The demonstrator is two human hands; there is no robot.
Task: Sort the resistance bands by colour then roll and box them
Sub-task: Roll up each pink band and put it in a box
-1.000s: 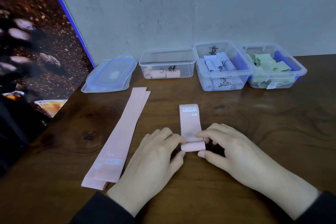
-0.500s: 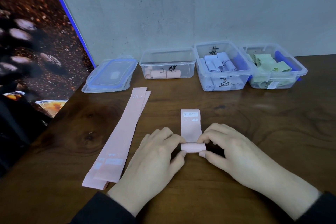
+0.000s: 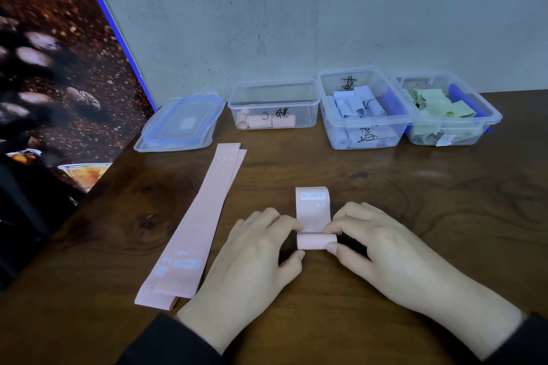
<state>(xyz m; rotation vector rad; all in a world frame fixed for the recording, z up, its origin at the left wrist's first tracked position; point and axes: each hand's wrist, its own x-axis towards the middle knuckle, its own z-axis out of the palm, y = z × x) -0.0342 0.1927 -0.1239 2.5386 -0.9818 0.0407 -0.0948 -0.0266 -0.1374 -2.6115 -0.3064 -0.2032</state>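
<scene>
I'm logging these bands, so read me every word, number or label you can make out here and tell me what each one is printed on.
"LIGHT", upside down from this view: white tag on the pink band being rolled.
"15 LB": far end of the flat pink bands.
White tags at their near end: too blurred to read.
Black handwritten marks on the pink box, blue box and green box: not legible.
Small white tag in the green box: too small.

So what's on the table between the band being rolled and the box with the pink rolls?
Nothing: in the head view, only bare wooden table lies between the pink band being rolled and the clear box holding pink rolls.
</scene>
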